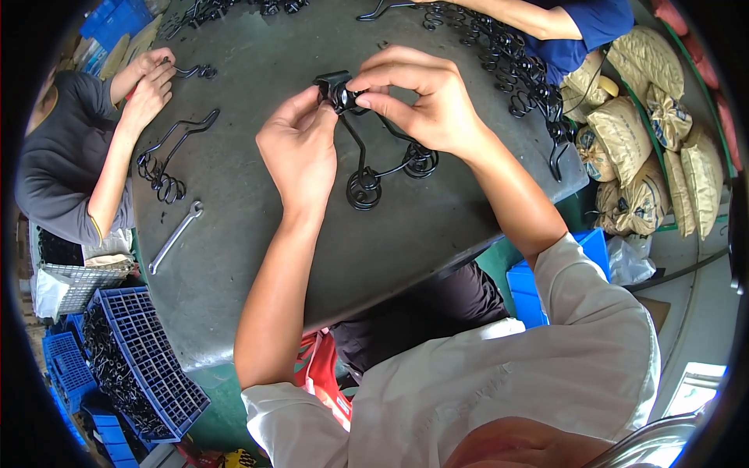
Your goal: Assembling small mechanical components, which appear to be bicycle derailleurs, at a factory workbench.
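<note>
A black wire spring (361, 160) with two coils hangs over the table toward me. At its far end sits a curved black clip (334, 81). My left hand (300, 152) pinches that clip from the left, thumb and fingertips closed on it. From the right, my right hand (425, 97) closes thumb and forefinger on the same clip. The fingertips cover part of the joint between clip and wire, so I cannot tell how they fit together. To the left, another black wire spring (168, 160) lies loose on the dark table (257, 257).
A wrench (176, 236) lies at the table's left. Two co-workers sit at the left (74, 148) and far right (577, 31) edges. Several springs (507, 66) pile up at the far right. Blue crates (152, 359), a blue bin (530, 292) and sacks (620, 136) flank the table.
</note>
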Available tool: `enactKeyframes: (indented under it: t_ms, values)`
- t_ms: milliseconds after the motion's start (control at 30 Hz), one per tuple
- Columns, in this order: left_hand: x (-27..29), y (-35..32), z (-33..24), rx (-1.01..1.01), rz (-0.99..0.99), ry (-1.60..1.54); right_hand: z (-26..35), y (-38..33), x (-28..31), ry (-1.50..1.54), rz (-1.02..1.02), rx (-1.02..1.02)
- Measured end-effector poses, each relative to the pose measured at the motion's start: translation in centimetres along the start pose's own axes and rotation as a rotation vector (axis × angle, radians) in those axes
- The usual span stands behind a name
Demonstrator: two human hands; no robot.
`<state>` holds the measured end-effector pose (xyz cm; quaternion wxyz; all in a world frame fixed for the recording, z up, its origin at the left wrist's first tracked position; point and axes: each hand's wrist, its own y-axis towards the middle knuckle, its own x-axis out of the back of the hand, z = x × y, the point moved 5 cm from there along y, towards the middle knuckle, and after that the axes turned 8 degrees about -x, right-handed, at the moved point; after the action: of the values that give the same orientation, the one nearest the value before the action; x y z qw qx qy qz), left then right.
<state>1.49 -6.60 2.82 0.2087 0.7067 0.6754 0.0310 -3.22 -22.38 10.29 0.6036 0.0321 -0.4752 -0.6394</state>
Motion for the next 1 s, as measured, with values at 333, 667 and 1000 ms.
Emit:
enactKeyframes:
  t_ms: [333,667,1000]
  values:
    - [0.3,0.0,-0.6,-0.066,-0.051,0.069,0.2,-0.7,-0.1,-0.072,-0.055,0.092]
    - [-0.2,-0.2,-0.2,0.007,0.011,-0.001,-0.1,-0.5,0.5,0.006,-0.032,0.104]
    - [-0.2,-0.1,-0.2,0.0,0.012,0.019,-0.7,-0.5,0.9,0.051,0.033,0.046]
